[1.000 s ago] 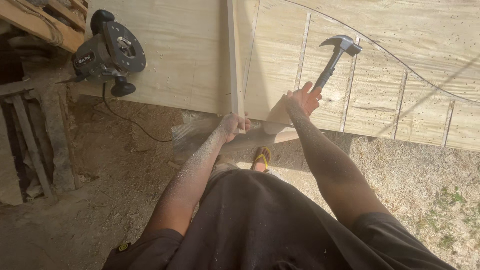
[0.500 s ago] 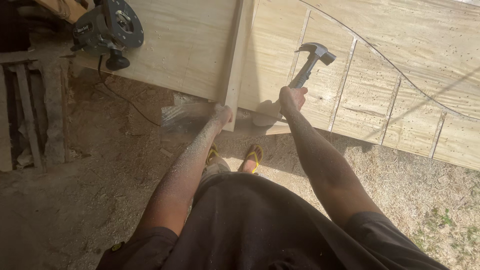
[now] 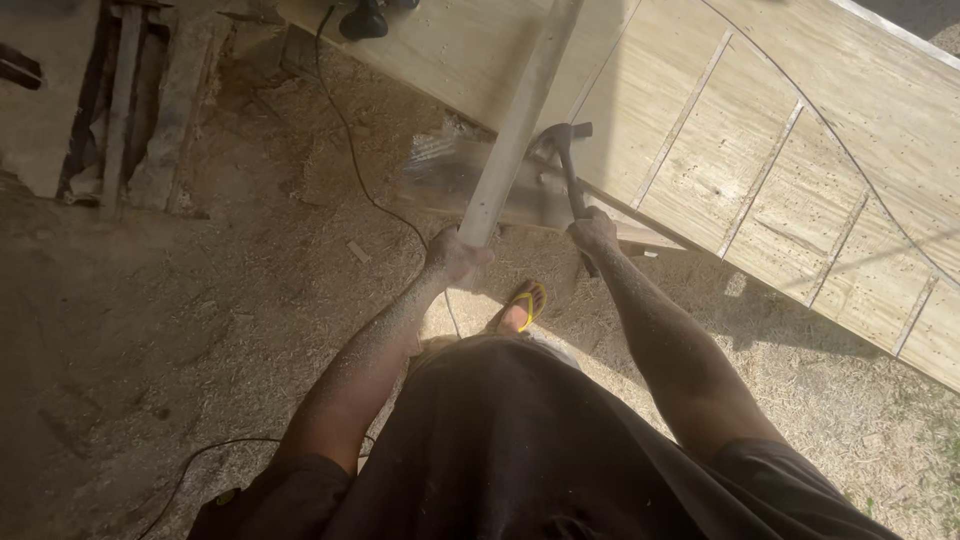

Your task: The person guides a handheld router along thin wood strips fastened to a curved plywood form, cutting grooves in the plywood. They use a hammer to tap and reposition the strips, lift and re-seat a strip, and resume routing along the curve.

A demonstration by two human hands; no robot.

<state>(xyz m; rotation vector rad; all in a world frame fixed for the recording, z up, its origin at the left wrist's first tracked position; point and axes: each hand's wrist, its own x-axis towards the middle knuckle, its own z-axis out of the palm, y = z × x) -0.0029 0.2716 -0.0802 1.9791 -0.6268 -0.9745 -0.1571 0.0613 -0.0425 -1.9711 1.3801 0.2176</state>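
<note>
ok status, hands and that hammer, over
Left hand gripping the end of the wood strip. Right hand holding the hammer, head down by the strip on the plywood panel. Power cord trailing on the ground nearby.

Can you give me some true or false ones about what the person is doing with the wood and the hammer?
1. The right hand grips a hammer. True.
2. The left hand holds the end of a long pale wooden strip. True.
3. The hammer head is raised high in the air, far above the wood. False: it is down at the edge of the plywood panel, beside the strip.
4. The person wears heavy black boots. False: a yellow flip-flop shows on the foot.
5. The ground is covered with sawdust. True.
6. The left hand holds a saw. False: it holds the strip.
</note>
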